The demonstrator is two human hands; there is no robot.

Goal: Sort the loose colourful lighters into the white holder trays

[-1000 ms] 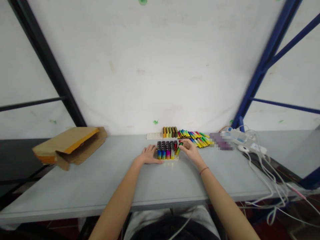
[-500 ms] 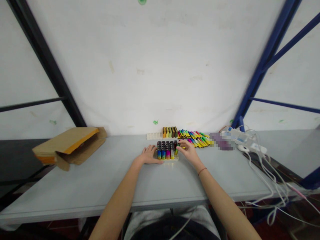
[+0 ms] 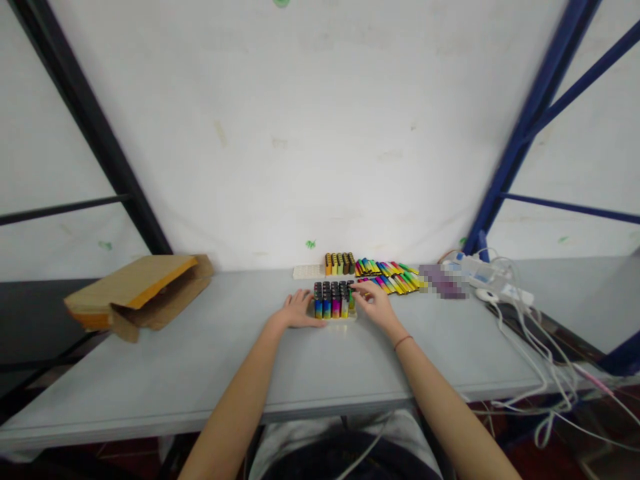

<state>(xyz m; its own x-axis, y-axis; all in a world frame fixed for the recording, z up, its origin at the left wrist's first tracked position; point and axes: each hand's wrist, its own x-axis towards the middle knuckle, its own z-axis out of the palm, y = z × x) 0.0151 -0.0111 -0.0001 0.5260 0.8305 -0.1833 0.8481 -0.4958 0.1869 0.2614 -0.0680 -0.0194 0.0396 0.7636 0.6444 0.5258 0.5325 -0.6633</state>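
Note:
Upright lighters with black tops stand in rows in a pale tray [image 3: 345,319] in front of me. Their bodies are blue, magenta, silver and yellow-green. My left hand [image 3: 298,310] grips the left end of this tray, thumb along the front edge and the other fingers spread at the side. At the right end, the thumb and fingertips of my right hand [image 3: 373,301] close on the top of a yellow-green lighter [image 3: 352,302], which stands almost straight in the corner of the tray. My fingers partly hide its upper end.
Behind stands a second pale tray [image 3: 307,272], with gold-topped lighters [image 3: 340,264] in its right part. Loose colourful lighters [image 3: 393,279] lie to the right. An open cardboard box [image 3: 135,290] is at the left; a power strip [image 3: 483,270] and white cables [image 3: 535,333] are at the right.
The yellow-green lighter in my right hand has gone from tilted to nearly upright at the tray's right end. My right hand has shifted slightly left; the left hand has hardly moved.

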